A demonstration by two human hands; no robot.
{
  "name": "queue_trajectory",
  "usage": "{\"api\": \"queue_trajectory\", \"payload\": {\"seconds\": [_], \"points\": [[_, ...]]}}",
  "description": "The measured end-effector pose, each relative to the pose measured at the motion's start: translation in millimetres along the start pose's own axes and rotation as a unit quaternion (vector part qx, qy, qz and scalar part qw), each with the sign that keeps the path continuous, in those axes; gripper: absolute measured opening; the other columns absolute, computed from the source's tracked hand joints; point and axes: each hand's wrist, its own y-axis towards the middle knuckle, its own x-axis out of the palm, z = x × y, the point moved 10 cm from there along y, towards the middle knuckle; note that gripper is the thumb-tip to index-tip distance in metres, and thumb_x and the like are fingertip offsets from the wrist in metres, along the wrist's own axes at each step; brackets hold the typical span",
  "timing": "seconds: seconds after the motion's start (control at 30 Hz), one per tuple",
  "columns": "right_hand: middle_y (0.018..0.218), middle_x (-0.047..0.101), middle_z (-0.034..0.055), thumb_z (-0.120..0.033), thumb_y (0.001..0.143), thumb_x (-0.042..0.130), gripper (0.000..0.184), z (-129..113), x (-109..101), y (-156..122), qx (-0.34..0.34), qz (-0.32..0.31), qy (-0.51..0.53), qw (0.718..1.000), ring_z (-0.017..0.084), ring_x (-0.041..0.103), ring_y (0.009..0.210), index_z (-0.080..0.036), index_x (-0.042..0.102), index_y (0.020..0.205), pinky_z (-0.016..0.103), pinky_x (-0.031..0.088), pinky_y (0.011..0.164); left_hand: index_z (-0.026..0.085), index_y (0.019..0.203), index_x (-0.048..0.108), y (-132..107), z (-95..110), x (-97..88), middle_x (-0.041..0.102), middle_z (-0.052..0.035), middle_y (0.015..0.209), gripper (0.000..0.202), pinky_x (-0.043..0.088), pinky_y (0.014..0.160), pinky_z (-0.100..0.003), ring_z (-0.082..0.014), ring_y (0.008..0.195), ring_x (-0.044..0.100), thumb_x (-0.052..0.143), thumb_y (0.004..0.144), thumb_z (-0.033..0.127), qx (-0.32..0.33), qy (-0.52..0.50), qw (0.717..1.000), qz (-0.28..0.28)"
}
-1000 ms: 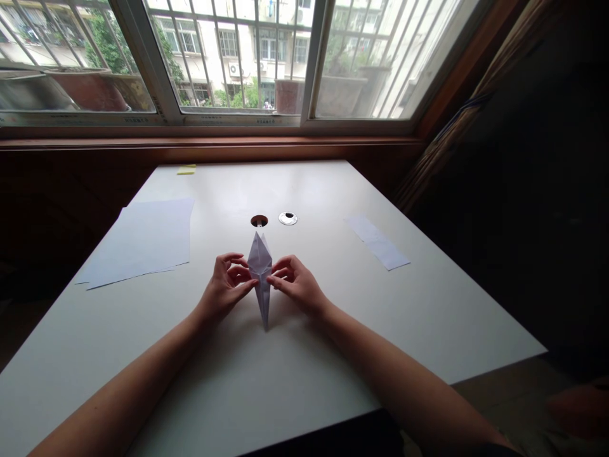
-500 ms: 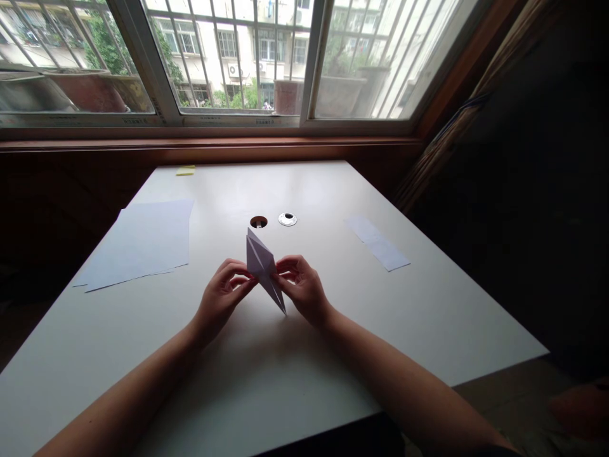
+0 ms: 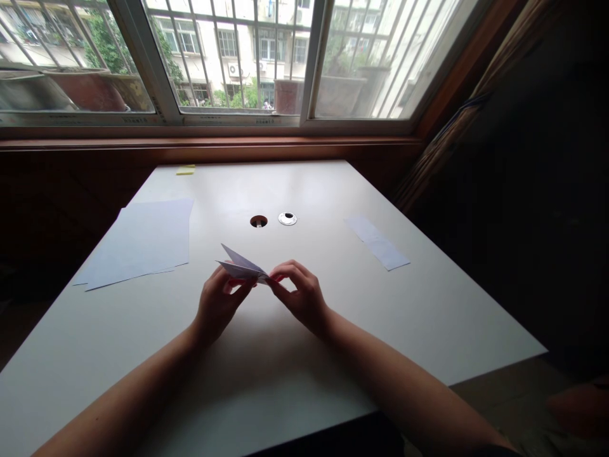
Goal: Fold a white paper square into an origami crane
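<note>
My left hand (image 3: 219,301) and right hand (image 3: 301,294) both pinch the folded paper (image 3: 243,268), thumbs against curled fingers, over the bench (image 3: 404,336). Much folding looks done: two sharp points splay leftward, not pressed flat. My grip hides the right end, so I can't tell what folds remain there.

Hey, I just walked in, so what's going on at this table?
A person is holding a folded paper over the white table, pinched between the fingers of the left hand and right hand. Its two pointed flaps stand apart, pointing left. Flat sheets lie off to the left, a narrow strip to the right, and a round hole sits beyond the hands.
</note>
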Motion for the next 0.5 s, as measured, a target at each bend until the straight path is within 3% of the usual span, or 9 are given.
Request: {"api": "queue_trajectory", "payload": {"seconds": [0.23,0.5], "points": [[0.103,0.067,0.0057,-0.012,0.089,0.066,0.027,-14,-1,-2,-0.060,0.009,-0.063,0.996,0.019,0.065,0.095,-0.027,0.063,0.112,0.036,0.057,0.084,0.017,0.101,0.071,1,2,-4.6,0.063,-0.0068,0.103,0.015,0.064,0.075,-0.035,-0.0201,0.086,0.069,0.073,0.086,0.022,0.012,0.008,1.000,0.027],[0.097,0.065,0.0058,-0.017,0.091,0.064,0.019,-1,-4,0,-0.018,0.021,-0.083,0.996,0.020,0.064,0.089,-0.026,0.065,0.108,0.038,0.057,0.080,0.018,0.097,0.071,3,3,-5.1,0.058,-0.0072,0.109,0.012,0.065,0.072,-0.032,-0.0183,0.082,0.070,0.073,0.087,0.024,0.008,0.004,1.000,0.026]]}}
